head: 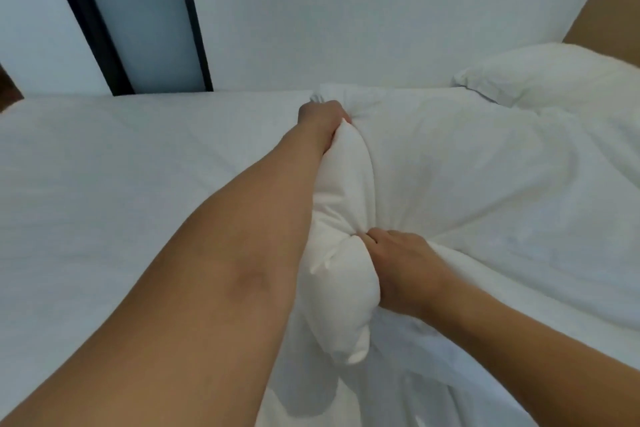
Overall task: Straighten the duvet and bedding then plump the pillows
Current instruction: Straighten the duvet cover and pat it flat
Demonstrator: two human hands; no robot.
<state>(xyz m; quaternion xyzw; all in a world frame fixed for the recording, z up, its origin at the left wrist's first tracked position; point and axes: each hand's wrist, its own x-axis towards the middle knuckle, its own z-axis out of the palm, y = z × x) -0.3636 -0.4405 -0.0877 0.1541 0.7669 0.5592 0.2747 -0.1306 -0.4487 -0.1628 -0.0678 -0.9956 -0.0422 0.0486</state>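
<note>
Now both hands — left hand (323, 114), right hand (403, 263) — clutch duvet (346, 191) edge.

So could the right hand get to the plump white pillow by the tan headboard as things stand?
Probably not yet: the right hand is clenched on the bunched white duvet. Nothing blocks the way to the plump white pillow.

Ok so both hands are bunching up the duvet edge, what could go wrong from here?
1. The left hand and right hand grip the duvet close together, so a pull may straighten it unevenly and leave creases.
2. The pillow touches the duvet's far edge; a hard tug could drag it askew.
</note>
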